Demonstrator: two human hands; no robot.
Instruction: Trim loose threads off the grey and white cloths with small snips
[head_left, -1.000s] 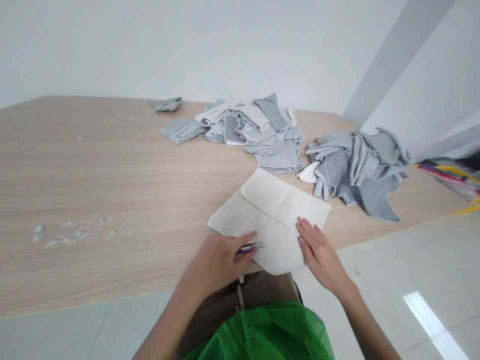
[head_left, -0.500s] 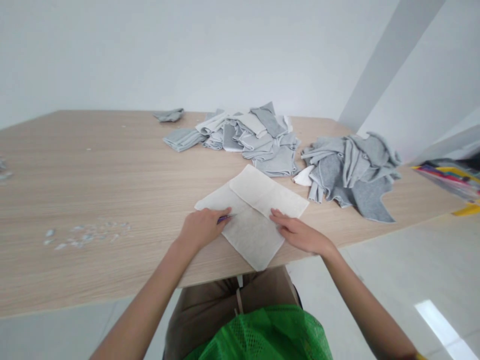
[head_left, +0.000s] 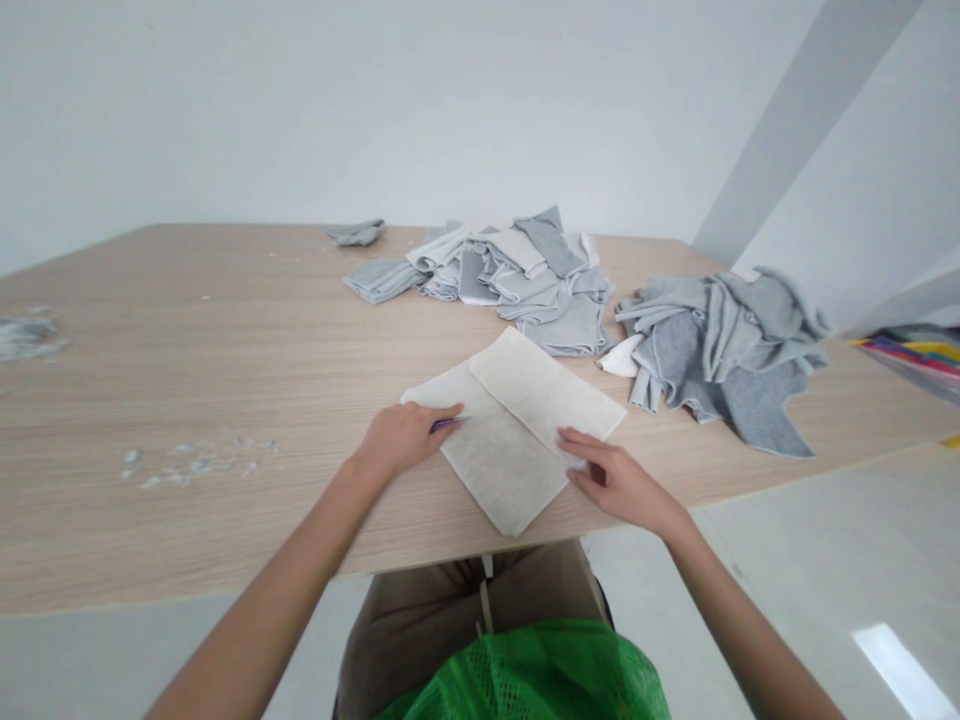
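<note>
A pale grey-white cloth [head_left: 510,440] lies on the table near its front edge, one corner towards me, with a folded-over flap [head_left: 544,385] on its upper right part. My left hand [head_left: 401,437] is closed round a small purple-handled tool [head_left: 444,424] with a thin pale tip, its exact kind not clear. That hand rests at the cloth's left edge, with the tip over the cloth. On the right edge, my right hand [head_left: 611,478] touches the cloth with its fingertips, thumb and fingers apart.
Crumpled and folded grey cloths [head_left: 517,275] lie along the back, and another grey heap [head_left: 720,340] sits to the right. Small scraps [head_left: 199,460] are scattered on the table [head_left: 247,360] at left. Green mesh [head_left: 540,670] covers my lap. Colourful items [head_left: 915,350] stand far right.
My right hand has lifted from lying flat to arched fingers, thumb spread lower at the cloth's edge. The left hand stays by the left edge with the tool. The view has shifted slightly left.
</note>
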